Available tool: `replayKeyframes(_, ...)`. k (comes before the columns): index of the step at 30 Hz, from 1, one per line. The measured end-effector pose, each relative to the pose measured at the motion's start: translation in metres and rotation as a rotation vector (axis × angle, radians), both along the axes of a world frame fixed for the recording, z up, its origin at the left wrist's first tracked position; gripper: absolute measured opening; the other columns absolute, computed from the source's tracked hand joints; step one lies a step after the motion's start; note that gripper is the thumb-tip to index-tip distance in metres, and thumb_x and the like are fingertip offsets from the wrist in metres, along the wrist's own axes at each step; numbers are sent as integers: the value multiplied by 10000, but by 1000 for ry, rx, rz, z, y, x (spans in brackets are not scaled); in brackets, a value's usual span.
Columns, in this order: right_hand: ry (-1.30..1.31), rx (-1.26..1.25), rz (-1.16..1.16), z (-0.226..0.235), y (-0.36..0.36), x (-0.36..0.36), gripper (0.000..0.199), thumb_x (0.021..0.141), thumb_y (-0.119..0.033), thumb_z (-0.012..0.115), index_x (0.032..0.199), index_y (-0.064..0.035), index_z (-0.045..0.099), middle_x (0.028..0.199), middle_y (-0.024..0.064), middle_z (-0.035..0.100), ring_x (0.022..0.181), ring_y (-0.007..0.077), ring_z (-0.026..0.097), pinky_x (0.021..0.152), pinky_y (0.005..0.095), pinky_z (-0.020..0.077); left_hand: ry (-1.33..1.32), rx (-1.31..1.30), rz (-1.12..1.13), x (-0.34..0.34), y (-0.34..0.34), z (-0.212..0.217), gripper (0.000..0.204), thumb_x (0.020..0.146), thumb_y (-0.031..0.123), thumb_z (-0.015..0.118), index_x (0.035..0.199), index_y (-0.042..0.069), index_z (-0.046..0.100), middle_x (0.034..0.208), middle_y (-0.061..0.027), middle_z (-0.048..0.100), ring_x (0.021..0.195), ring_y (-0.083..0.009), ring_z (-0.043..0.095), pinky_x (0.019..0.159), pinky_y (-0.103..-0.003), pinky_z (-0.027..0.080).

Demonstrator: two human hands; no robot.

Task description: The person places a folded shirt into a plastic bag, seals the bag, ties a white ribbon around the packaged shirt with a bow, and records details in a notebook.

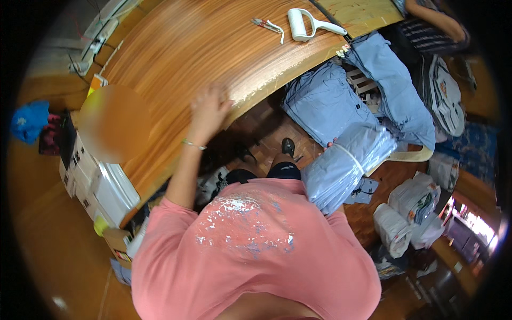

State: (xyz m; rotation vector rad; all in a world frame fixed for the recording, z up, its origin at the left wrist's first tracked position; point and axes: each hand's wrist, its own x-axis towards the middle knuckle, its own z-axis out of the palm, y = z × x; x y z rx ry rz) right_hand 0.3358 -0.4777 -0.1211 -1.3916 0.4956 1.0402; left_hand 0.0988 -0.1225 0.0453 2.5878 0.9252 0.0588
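Wooden table (176, 48): our left hand (209, 108) rests on its edge, arm raised, fingers loosely spread, holding nothing. Our right hand (330, 145) is mostly hidden under a tied bundle (346, 165) of light-blue cloth beside our knee; we cannot tell its grip. More bundles (325, 101) lie beyond.

We seem to be in a small garment workshop or packing room. A long wooden worktable (192, 48) carries a white lint roller (306, 24) and small metal thread snips (268, 25). Beside it, stacks of folded light-blue garments in clear plastic bags (341, 122) pile up, with tied white plastic bags (408, 210) on the wooden floor.
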Motion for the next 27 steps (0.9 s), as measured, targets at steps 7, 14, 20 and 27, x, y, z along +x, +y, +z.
replayKeyframes(7,-20,-123,446,-41,30,63,867,761,-660,561,1307,-2,418,1282,134,505,1122,259,519,994,405,394,32,309,479,-31,-3,-92,667,867,519,506,1373,108,366,1454,-177,271,1352,-359,216,1033,-630,152)
replayKeyframes(14,-43,-137,976,-72,113,60,865,762,-663,556,1309,-7,419,1283,133,506,1124,262,519,995,408,394,-104,482,560,-38,-14,-107,564,848,530,518,1259,143,527,1362,-135,434,1293,-327,341,1023,-593,213)
replayKeyframes(20,-2,-194,1453,-107,157,-19,862,763,-665,551,1310,-12,419,1284,133,506,1125,265,518,996,410,393,-629,431,737,-39,-13,-134,234,735,333,591,795,128,689,879,-75,650,915,-297,579,795,-475,431)
replayKeyframes(27,8,-368,1785,-136,171,-58,860,764,-667,545,1312,-17,420,1285,133,506,1127,268,517,997,413,393,-593,520,925,15,-10,-135,142,736,251,598,790,130,650,857,-74,601,896,-250,556,895,-430,375)
